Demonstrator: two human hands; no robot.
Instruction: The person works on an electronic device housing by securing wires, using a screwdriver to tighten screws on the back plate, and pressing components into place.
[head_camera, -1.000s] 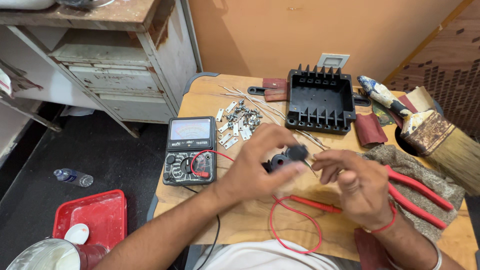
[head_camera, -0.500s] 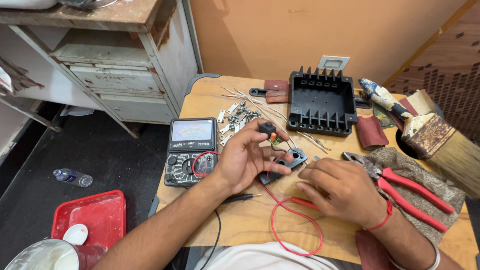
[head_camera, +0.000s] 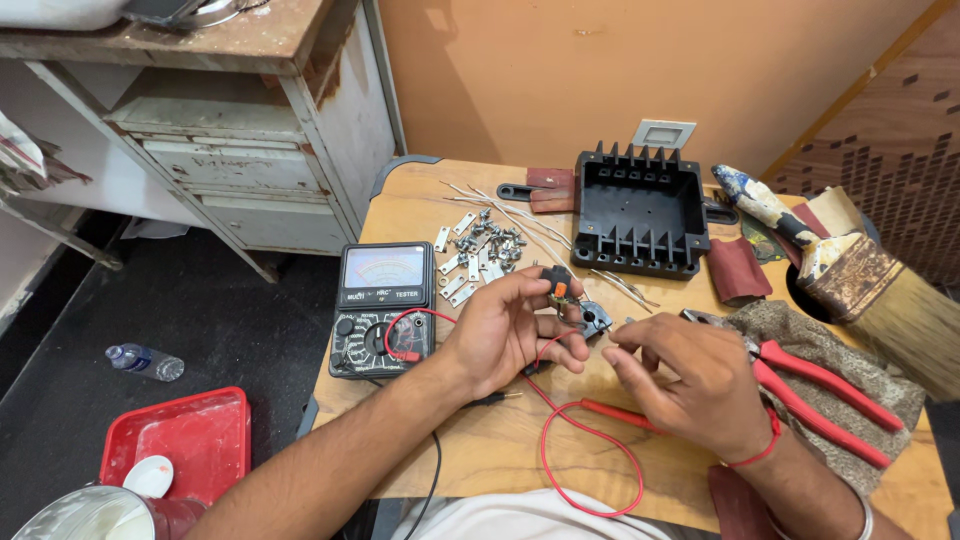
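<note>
A small black part (head_camera: 560, 285) with an orange spot sits at the centre of the frame, pinched between the thumb and fingers of the left hand (head_camera: 505, 335), which is curled closed around it just above the tabletop (head_camera: 450, 200). A second small black piece (head_camera: 597, 318) lies just right of it, between the two hands. The right hand (head_camera: 690, 385) is right of centre, its fingertips drawn together near that piece; whether they grip anything I cannot tell. A red wire (head_camera: 590, 455) loops across the lower middle of the frame, beneath both hands, and a red probe (head_camera: 615, 415) lies under the right hand. Left of the left hand lies a black meter (head_camera: 385, 305) with a dial. Small metal screws and plates (head_camera: 480, 250) are scattered above the hands, and a black ribbed box (head_camera: 640, 210) stands in the upper middle. Red-handled pliers (head_camera: 810, 385) rest on a rough cloth (head_camera: 830, 350) at the right, with a wide paintbrush (head_camera: 860, 280) beyond them. A red tray (head_camera: 190, 440) lies on the floor at lower left.
</note>
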